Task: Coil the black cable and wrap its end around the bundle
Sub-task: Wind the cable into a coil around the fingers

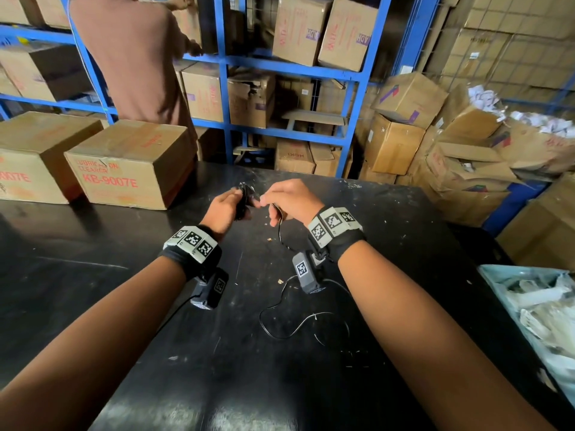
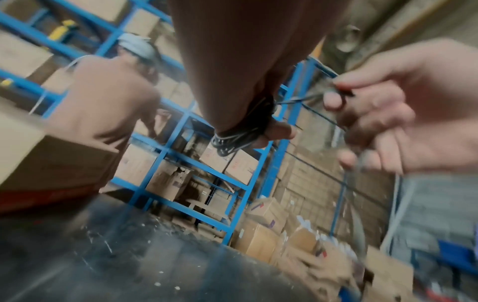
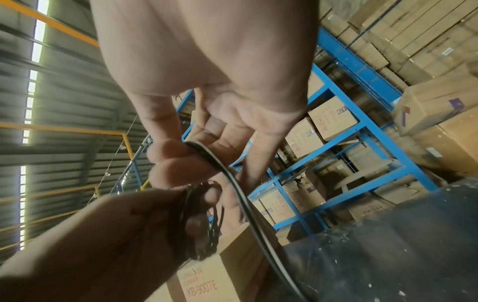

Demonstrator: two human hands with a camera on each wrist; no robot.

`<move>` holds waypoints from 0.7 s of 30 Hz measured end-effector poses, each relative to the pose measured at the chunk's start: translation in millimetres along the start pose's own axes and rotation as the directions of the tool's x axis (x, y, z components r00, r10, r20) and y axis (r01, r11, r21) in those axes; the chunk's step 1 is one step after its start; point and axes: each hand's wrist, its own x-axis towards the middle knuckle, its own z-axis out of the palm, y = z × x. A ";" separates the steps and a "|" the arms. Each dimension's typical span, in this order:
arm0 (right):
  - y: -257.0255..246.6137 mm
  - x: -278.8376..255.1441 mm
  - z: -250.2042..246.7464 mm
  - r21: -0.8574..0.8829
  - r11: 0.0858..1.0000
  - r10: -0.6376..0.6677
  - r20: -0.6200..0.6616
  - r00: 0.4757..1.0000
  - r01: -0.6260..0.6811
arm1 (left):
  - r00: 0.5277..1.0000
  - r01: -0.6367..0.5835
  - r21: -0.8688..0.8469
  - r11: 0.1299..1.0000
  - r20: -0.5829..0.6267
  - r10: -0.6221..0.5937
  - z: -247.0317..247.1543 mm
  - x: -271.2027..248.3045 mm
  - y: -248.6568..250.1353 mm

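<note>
My left hand [image 1: 224, 209] grips the coiled bundle [image 1: 242, 201] of black cable [image 1: 281, 231]. Just beside it, my right hand [image 1: 291, 199] pinches the loose strand, which trails below my right wrist in slack loops on the black table [image 1: 404, 231].

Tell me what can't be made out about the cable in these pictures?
- Coil: loop count hidden in the head view by the left hand; blurred in the left wrist view.
- Loose cable: its free end is lost against the black table.
- Right hand: its fingers cover the pinch point.
</note>
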 end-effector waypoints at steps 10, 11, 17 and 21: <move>28.1 -16.0 26.5 0.002 1.000 0.001 0.248 0.969 -0.002 | 0.996 0.092 -0.395 0.914 0.048 -0.080 0.2 3.9 11.5; 32.5 -15.9 28.6 -0.004 1.000 0.014 0.252 0.968 -0.013 | 0.993 0.117 -0.455 0.883 0.075 -0.093 1.6 3.3 15.2; 59.9 -17.4 24.2 -0.055 0.998 0.037 0.224 0.974 -0.025 | 0.979 0.162 -0.596 0.786 0.200 -0.049 -5.3 0.5 37.9; 77.5 -16.4 6.0 -0.047 0.995 0.098 0.183 0.978 -0.090 | 0.971 0.142 -0.627 0.766 0.237 0.014 -16.6 -1.5 47.2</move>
